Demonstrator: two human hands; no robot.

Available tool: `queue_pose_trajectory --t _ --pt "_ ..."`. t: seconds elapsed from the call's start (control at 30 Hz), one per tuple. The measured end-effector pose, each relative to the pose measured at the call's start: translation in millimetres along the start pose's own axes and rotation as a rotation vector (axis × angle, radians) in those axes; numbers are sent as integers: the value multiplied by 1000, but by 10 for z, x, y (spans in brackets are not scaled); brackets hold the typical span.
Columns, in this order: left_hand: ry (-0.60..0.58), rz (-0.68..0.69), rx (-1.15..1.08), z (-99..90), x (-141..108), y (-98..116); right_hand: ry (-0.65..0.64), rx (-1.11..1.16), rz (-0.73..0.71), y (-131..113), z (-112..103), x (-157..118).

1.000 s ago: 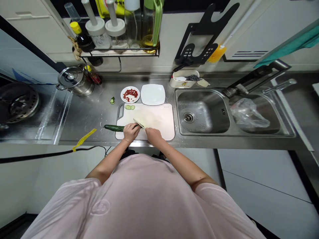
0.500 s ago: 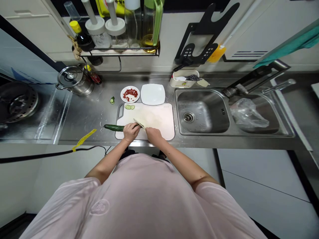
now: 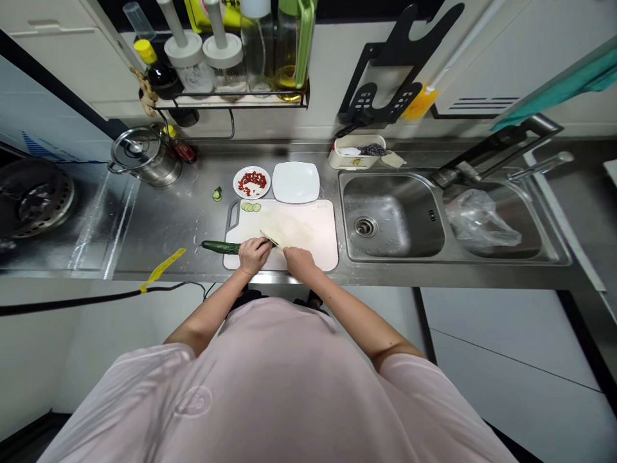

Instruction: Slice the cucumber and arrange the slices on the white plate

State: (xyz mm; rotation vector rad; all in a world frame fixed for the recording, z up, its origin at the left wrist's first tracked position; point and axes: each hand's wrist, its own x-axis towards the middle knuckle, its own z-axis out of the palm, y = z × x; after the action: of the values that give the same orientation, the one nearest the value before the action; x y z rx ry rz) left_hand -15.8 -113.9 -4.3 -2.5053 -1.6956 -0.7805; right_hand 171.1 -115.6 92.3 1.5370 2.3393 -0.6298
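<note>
My left hand is closed round a dark green cucumber near its right end, pressing it on the white cutting board. The cucumber's other end sticks out past the board's left edge. In my right hand is the handle of a kitchen knife, its blade angled up and left against the cucumber's end by my left fingers. Several cucumber slices lie at the board's upper left corner. Just behind the board stand a plate of chopped red pieces and a white square plate.
Cucumber scraps lie on the steel counter left of the board. A lidded pot stands farther left, and a double sink lies to the right, with a plastic bag in it. A seasoning rack hangs behind.
My right hand and the knife have shifted very slightly to the right. My left hand and the cucumber stay in place.
</note>
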Motion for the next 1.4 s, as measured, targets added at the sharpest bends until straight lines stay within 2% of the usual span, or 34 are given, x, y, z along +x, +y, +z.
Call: queue_pose_trajectory --t 0.13,0.33,0.7,0.87,1.07,1.4 --pt "-8 -2 22 -1 5 1 -21 1 -1 -83 -43 153" --pt "-20 -8 7 -19 12 10 39 15 -13 -138 -42 261" --pt "-9 7 12 -8 7 6 -6 -5 4 31 26 9" --pt "-15 0 4 -13 12 11 -37 -2 12 -57 -32 155" --pt "-18 2 8 -20 15 12 13 22 -12 -147 -72 314" --pt "-11 1 25 -13 13 17 -34 -4 16 -3 2 64"
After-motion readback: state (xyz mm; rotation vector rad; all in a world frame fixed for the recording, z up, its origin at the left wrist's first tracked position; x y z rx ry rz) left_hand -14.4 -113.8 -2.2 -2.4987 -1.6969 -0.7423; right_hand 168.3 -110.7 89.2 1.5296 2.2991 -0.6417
